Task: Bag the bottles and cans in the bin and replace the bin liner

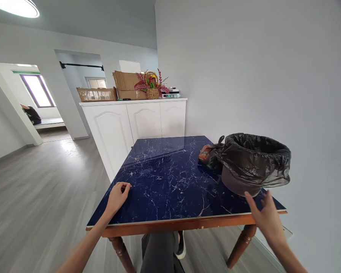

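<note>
My left hand point(118, 195) rests on the left part of the blue marble-patterned table point(165, 189), its fingers loosely curled with nothing visible in them. Near the front right edge, my right hand point(265, 214) is slightly blurred, with thumb and fingers apart. Just beyond it stands a grey trash bin point(235, 184), lined with a black plastic bag point(252, 165) folded over its rim. The bag is knotted on the bin's left side. Against that side lies a small orange-and-green package point(205, 153), partly hidden by the black plastic. The bin's inside bottom is out of sight.
A white cabinet point(144, 117) stands behind the table, bearing cardboard boxes point(127, 84) and a wicker flower basket point(152, 93). A grey wall point(258, 76) runs along the right. Wooden table legs point(242, 244) and my own legs point(163, 252) show below the front edge.
</note>
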`<state>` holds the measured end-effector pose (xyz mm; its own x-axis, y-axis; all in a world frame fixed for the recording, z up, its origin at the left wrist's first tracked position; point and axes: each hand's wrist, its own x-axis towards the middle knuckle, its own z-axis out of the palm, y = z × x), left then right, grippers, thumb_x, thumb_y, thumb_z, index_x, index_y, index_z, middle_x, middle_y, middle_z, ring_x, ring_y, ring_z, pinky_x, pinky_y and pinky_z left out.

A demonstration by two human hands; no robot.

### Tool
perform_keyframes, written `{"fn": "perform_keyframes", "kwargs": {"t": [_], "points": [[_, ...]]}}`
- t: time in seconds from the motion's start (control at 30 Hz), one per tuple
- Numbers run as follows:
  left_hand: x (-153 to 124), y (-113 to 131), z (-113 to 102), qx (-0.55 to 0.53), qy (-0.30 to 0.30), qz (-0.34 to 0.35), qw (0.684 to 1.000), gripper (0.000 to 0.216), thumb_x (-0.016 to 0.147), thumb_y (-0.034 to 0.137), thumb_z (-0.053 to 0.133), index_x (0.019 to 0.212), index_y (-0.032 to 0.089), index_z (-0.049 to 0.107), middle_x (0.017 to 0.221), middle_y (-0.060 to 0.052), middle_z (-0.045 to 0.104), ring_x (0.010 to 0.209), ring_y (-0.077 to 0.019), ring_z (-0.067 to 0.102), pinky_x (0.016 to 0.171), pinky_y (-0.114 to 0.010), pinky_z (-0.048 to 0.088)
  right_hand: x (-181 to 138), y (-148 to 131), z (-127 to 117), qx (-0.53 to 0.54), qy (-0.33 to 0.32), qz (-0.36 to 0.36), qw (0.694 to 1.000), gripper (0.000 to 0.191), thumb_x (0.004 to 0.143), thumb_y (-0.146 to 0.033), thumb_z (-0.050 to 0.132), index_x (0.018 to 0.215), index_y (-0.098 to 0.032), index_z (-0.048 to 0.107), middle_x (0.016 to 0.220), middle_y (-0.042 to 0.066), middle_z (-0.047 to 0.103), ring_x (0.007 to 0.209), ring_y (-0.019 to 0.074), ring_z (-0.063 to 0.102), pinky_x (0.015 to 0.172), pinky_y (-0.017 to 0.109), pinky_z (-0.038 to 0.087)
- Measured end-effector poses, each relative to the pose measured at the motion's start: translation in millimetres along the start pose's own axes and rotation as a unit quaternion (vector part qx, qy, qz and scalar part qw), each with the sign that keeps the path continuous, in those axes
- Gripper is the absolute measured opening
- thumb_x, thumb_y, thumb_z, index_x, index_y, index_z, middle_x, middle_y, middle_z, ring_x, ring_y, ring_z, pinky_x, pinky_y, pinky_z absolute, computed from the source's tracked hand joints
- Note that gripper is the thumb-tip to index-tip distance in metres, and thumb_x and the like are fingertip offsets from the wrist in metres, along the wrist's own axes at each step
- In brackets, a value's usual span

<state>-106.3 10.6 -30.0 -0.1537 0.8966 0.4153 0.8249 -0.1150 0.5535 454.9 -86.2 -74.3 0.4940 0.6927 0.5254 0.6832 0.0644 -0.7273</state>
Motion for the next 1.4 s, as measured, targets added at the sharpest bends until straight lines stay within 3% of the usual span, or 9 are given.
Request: {"fn": "perform_keyframes", "kwargs": {"t": [0.07, 0.13, 0.23, 0.43, 0.67, 0.83, 0.97, 1.2, 1.4], "points": [[0.0, 1.5, -0.5, -0.001, -0.002, -0.003, 1.0, 0.047, 0.09, 0.062, 0.048, 0.088, 0.021, 0.072, 0.1, -0.012, 0.077, 0.09, -0.0306, 0.072, 0.087, -0.043, 0.055, -26.4, -1.2, 19.5, 0.018, -0.016, 0.03, 0.999, 0.077, 0.095, -0.07, 0.053, 0.152, -0.018, 0.046, 0.144, 0.022, 0.061, 0.131, 0.0437, 0.061, 0.104, 0.06, 0.054], [0.0, 2.9, -0.8, -0.001, -0.004, -0.005, 1.0, 0.047, 0.089, 0.062, 0.048, 0.087, 0.022, 0.072, 0.099, -0.012, 0.077, 0.09, -0.031, 0.072, 0.087, -0.043, 0.055, -45.7, -11.7, 38.2, 0.033, -0.049, -0.005, 0.998, 0.07, 0.097, -0.065, 0.051, 0.15, -0.019, 0.048, 0.147, 0.022, 0.057, 0.139, 0.042, 0.054, 0.113, 0.061, 0.048], [-0.5, 4.6, -1.3, -0.001, -0.008, -0.006, 1.0, 0.047, 0.089, 0.062, 0.049, 0.086, 0.022, 0.072, 0.098, -0.011, 0.078, 0.091, -0.0317, 0.072, 0.088, -0.043, 0.054, -52.3, -37.4, 62.6, 0.072, -0.127, -0.047, 0.988, 0.051, 0.101, -0.054, 0.049, 0.141, -0.023, 0.055, 0.143, 0.018, 0.061, 0.135, 0.0363, 0.059, 0.113, 0.058, 0.049], [-3.0, 6.1, -2.9, -0.006, -0.019, -0.013, 1.0, 0.046, 0.089, 0.063, 0.05, 0.089, 0.023, 0.073, 0.101, -0.01, 0.079, 0.095, -0.0312, 0.073, 0.089, -0.041, 0.054, -9.3, -76.6, 110.0, 0.07, -0.298, -0.124, 0.944, 0.039, 0.101, -0.046, 0.049, 0.127, -0.022, 0.066, 0.143, 0.015, 0.065, 0.137, 0.0304, 0.06, 0.119, 0.051, 0.046], [-6.5, 9.6, -6.6, -0.021, -0.033, -0.024, 0.999, 0.046, 0.092, 0.065, 0.05, 0.091, 0.025, 0.073, 0.096, -0.005, 0.081, 0.09, -0.0289, 0.074, 0.088, -0.038, 0.055, 21.1, -81.7, 161.0, 0.029, -0.314, -0.147, 0.937, 0.045, 0.102, -0.042, 0.043, 0.133, -0.02, 0.067, 0.152, 0.013, 0.061, 0.143, 0.0283, 0.056, 0.124, 0.05, 0.041], [-10.3, 15.1, -10.3, -0.026, -0.048, -0.035, 0.998, 0.049, 0.093, 0.068, 0.049, 0.09, 0.026, 0.073, 0.096, -0.003, 0.08, 0.084, -0.0264, 0.072, 0.082, -0.035, 0.055, 13.1, -81.9, 168.3, -0.028, -0.332, -0.166, 0.928, 0.057, 0.107, -0.049, 0.037, 0.151, -0.02, 0.059, 0.165, 0.011, 0.049, 0.157, 0.0292, 0.039, 0.133, 0.055, 0.022], [-11.7, 17.2, -11.0, -0.019, -0.051, -0.043, 0.998, 0.05, 0.093, 0.07, 0.049, 0.09, 0.027, 0.074, 0.093, -0.002, 0.08, 0.081, -0.0264, 0.071, 0.076, -0.035, 0.054, 10.7, -83.5, 166.7, -0.082, -0.347, -0.178, 0.917, 0.062, 0.11, -0.053, 0.029, 0.159, -0.021, 0.051, 0.17, 0.008, 0.042, 0.16, 0.0268, 0.033, 0.133, 0.053, 0.022], [-11.0, 15.4, -9.2, -0.017, -0.061, -0.033, 0.997, 0.049, 0.093, 0.07, 0.049, 0.089, 0.028, 0.073, 0.088, -0.003, 0.079, 0.08, -0.0274, 0.072, 0.07, -0.034, 0.053, 10.2, -81.0, 170.9, -0.091, -0.328, -0.199, 0.919, 0.06, 0.11, -0.051, 0.029, 0.157, -0.023, 0.053, 0.168, 0.008, 0.045, 0.158, 0.0277, 0.037, 0.132, 0.056, 0.026], [-13.6, 14.4, -7.8, -0.018, -0.063, -0.032, 0.997, 0.048, 0.093, 0.069, 0.049, 0.089, 0.028, 0.072, 0.085, -0.002, 0.077, 0.076, -0.0264, 0.07, 0.076, -0.035, 0.055, 8.0, -80.9, 171.5, -0.096, -0.327, -0.198, 0.919, 0.061, 0.11, -0.051, 0.029, 0.158, -0.022, 0.053, 0.168, 0.008, 0.045, 0.159, 0.0274, 0.036, 0.132, 0.055, 0.026]]}}
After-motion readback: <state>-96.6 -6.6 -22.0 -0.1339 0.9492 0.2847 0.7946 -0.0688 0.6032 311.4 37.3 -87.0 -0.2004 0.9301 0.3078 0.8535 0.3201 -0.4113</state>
